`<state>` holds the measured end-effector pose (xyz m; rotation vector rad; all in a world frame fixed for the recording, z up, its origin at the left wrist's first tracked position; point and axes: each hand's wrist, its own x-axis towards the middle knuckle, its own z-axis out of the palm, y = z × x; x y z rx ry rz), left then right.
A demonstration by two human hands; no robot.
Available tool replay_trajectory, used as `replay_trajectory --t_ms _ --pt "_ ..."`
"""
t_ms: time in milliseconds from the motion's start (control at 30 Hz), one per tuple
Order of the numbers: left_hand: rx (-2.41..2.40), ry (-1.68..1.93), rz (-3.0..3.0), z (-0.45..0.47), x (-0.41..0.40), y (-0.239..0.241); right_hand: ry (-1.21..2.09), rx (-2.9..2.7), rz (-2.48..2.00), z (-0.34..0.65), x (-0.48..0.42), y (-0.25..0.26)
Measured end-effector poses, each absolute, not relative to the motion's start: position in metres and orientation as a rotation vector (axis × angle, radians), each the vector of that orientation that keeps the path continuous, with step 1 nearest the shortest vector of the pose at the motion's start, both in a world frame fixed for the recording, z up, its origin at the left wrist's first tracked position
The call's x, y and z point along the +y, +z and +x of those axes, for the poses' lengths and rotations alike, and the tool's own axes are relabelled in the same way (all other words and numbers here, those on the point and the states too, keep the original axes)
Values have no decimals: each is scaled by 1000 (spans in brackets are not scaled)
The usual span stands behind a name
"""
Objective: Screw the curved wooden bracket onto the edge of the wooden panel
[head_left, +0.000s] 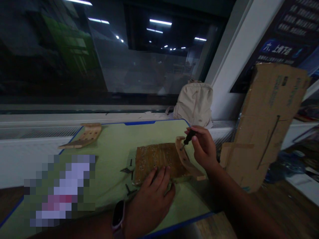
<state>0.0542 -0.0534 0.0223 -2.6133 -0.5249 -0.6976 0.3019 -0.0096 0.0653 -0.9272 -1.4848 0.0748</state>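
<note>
My right hand [205,147] is closed around the black handle of a screwdriver [189,136]. Its shaft slants down to the curved wooden side piece [184,158], which has holes and stands along the right edge of a brown wooden board [159,154]. Whether the tip sits on a screw is too small to tell. On the board's near edge my left hand [156,196] lies flat, fingers stretched out. Several dark screws [127,170] lie left of the board. A second curved wooden piece [88,134] with holes rests at the table's far left corner.
The pale green table [112,142] has a blue edge. A blurred-out item [64,189] lies on its left side. Behind stand a window sill and a beige backpack [195,103]. Tall cardboard [269,126] leans at the right, beside a large plastic bottle [286,166].
</note>
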Motion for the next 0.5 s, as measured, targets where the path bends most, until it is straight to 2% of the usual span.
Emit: replay_trajectory --t_ms 100,300,500 --pt "-534 -702 -2613 54 -53 20 119 -1397 -926 303 -7 63" --pt "-525 -671 -2618 53 -52 17 -128 -1446 -965 308 -7 56" --pt "-535 -684 -2621 53 -53 17 82 -1417 -895 294 -11 63"
